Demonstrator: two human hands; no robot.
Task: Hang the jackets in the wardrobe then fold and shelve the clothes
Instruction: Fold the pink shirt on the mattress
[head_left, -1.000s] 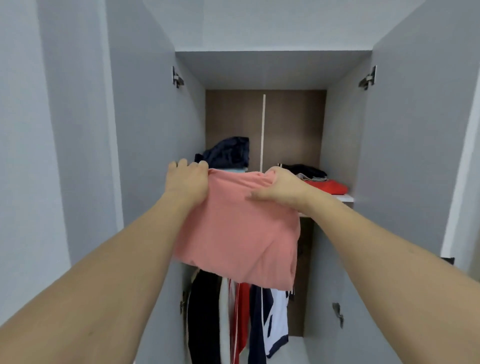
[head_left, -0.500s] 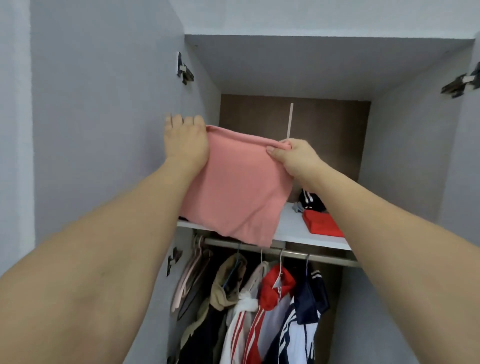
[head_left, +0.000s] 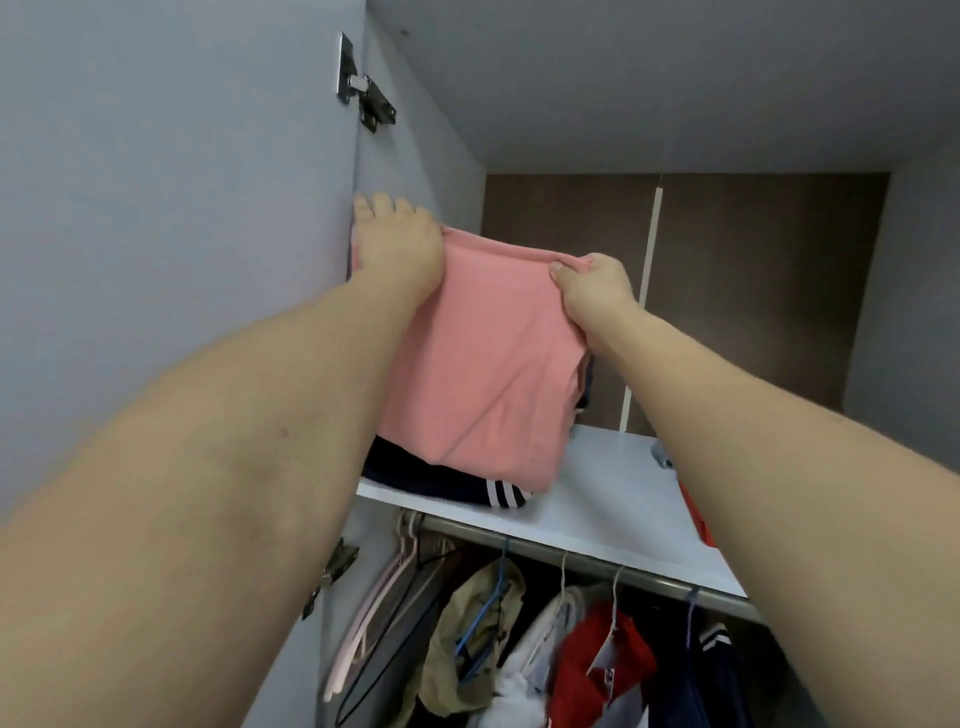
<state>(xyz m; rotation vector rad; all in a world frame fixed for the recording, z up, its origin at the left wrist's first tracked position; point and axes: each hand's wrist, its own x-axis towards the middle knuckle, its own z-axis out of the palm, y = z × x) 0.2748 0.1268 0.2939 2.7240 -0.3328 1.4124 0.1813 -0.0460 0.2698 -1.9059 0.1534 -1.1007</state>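
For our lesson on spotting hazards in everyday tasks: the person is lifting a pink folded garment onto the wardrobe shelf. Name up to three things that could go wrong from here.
1. The pink garment hangs from its top edge, gripped by the left hand and right hand; it may well unfold.
2. Its lower edge lies over the dark striped garment, which sits near the front of the shelf and could be dragged off.
3. The left hand is close to the side wall and may scrape it.

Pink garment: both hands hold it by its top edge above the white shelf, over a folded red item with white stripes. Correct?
Not quite. In the head view the striped item under the pink garment is dark navy, not red. Left hand and right hand do hold its top edge above the white shelf.
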